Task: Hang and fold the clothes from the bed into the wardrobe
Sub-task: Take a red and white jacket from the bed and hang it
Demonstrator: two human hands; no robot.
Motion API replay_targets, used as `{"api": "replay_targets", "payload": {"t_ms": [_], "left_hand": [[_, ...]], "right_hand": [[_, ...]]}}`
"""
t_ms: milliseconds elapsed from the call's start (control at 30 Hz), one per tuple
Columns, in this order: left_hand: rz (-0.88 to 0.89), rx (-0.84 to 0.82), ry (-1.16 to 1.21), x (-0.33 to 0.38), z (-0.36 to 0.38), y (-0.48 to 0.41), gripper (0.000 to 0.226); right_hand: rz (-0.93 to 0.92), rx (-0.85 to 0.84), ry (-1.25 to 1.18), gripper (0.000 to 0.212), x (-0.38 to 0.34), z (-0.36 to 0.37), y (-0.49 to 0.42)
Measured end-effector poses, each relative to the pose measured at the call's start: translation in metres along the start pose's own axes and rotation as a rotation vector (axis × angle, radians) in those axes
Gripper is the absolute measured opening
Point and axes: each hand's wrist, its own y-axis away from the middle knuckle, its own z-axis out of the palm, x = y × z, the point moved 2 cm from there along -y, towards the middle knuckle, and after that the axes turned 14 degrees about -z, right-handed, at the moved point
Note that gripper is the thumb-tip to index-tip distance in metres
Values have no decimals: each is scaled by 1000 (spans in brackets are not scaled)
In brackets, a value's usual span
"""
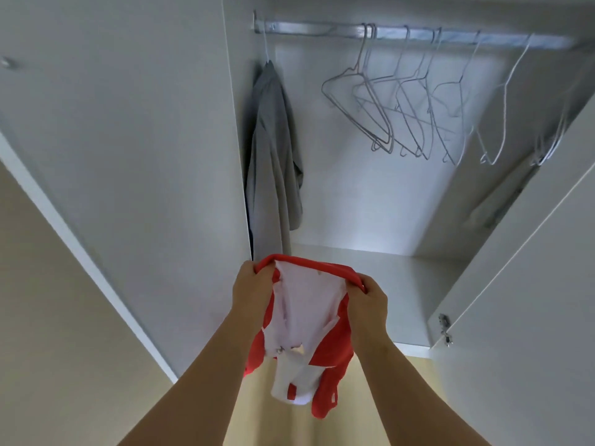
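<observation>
White wardrobe (370, 194), right door (531, 284) open; beige wall (48, 317) at left. Far, up top, metal rail (322, 29): grey garment (273, 149) hung left, bare wire hangers (380, 101) right. Near, before the white shelf (402, 284), left hand (251, 291) and right hand (370, 300), fingers curled, grip the red-and-white garment (306, 310) by its top edge.

red-and-white garment (309, 320); grey shirt (273, 149); white wardrobe (370, 194)

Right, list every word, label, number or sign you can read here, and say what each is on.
No text can be read anywhere.
Red and white garment, gripped by the left hand and the right hand: no print; its small red patch shows no lettering that can be made out.
Grey garment, hangers, rail, wardrobe door: plain.
</observation>
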Motion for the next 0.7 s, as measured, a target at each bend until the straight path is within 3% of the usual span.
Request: {"api": "replay_targets", "payload": {"t_ms": [367,700], "left_hand": [[-77,-24,67,56,15,-78,11],[-3,-84,152,124,37,-103,8]], "right_hand": [[39,-76,16,23,4,57,-60],[8,-184,0,27,-37,83,-139]]}}
